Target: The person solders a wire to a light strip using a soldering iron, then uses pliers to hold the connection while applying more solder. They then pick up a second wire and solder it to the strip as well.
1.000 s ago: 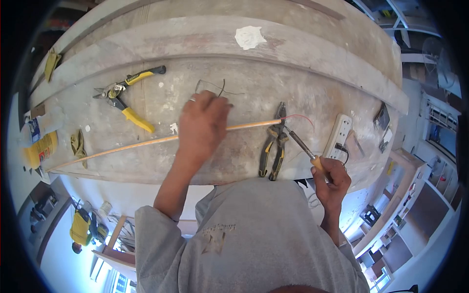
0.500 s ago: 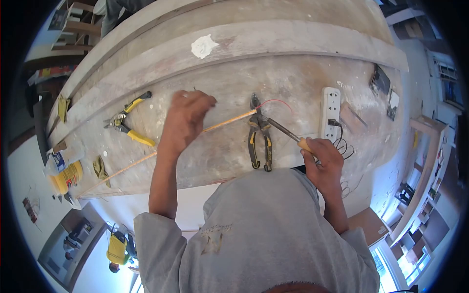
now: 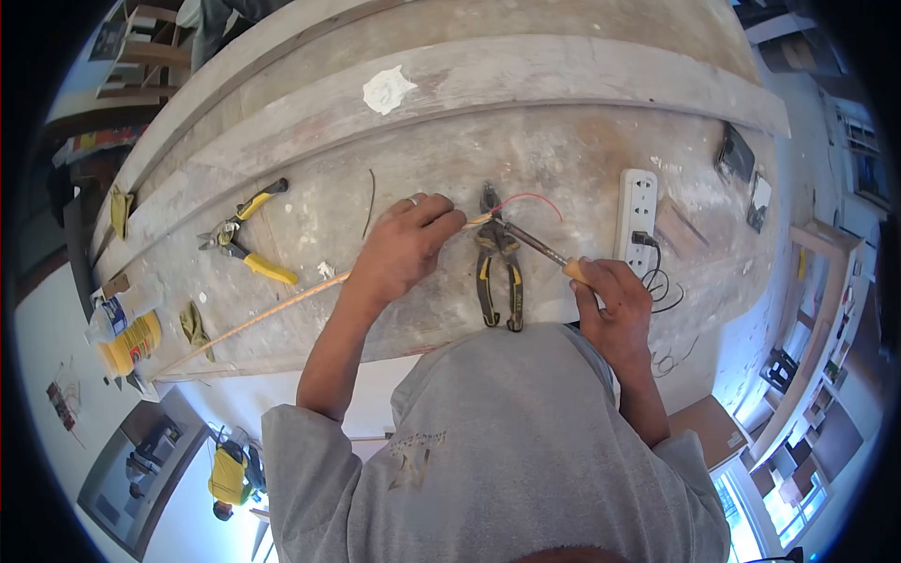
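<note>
While the narrow strip (image 3: 272,312) lay aslant on the desk (image 3: 422,314), its long axis ran from the near left edge up to the pliers (image 3: 498,246) at the middle; its right end met them just below their nose, which pointed to the far side, the parted handles to the near side. The left hand (image 3: 399,253) was the nearer to the strip, spanning it close to that end; its fingers were bent and narrow, though whether they pinched the strip, I could not tell. The right hand (image 3: 615,305) held the soldering iron (image 3: 537,248) by its grip, the shaft sloping far and left, its tip beside the strip's end; a red wire (image 3: 530,195) curved right from there.

Beyond the left hand lay a dark wire (image 3: 371,202); farther left were the snips (image 3: 255,262) and a yellow container (image 3: 131,343); the power strip (image 3: 637,211) stood right of the iron, a plug in it. Past the desk's near left edge was a person in a yellow top (image 3: 227,474); at right were shelves (image 3: 817,413).
</note>
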